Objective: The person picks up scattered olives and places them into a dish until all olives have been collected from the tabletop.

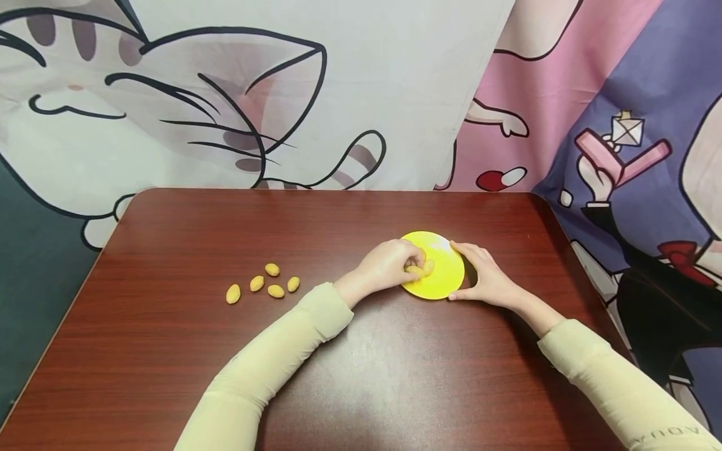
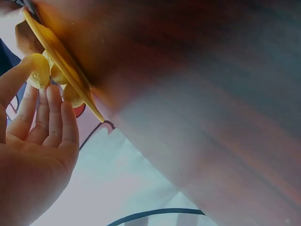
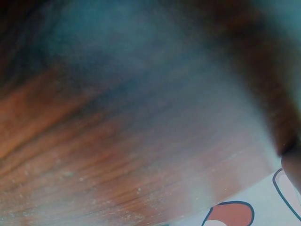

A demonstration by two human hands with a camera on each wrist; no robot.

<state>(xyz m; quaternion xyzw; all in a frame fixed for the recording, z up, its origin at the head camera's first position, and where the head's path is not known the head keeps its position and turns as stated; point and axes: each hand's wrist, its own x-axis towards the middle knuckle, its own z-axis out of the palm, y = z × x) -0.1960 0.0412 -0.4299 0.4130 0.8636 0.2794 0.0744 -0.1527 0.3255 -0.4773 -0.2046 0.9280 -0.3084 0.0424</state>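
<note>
A round yellow plate (image 1: 445, 269) lies toward the right of the table, between both hands. Over its left side, my left hand (image 1: 389, 266) pinches a small yellow oval fruit-like piece (image 2: 39, 71) between thumb and fingertips. Similar yellow pieces (image 1: 429, 267) rest on the plate right beside those fingertips, partly hidden by the hand. My right hand (image 1: 489, 279) holds the plate's right rim, fingers at the far edge and thumb at the near edge. The right wrist view shows mostly blurred tabletop.
Several loose yellow oval pieces (image 1: 276, 291) are scattered left of the left hand on the brown wooden table (image 1: 361, 388). Behind the table's far edge hangs a cartoon-printed cloth (image 1: 417, 94), which continues down the right side.
</note>
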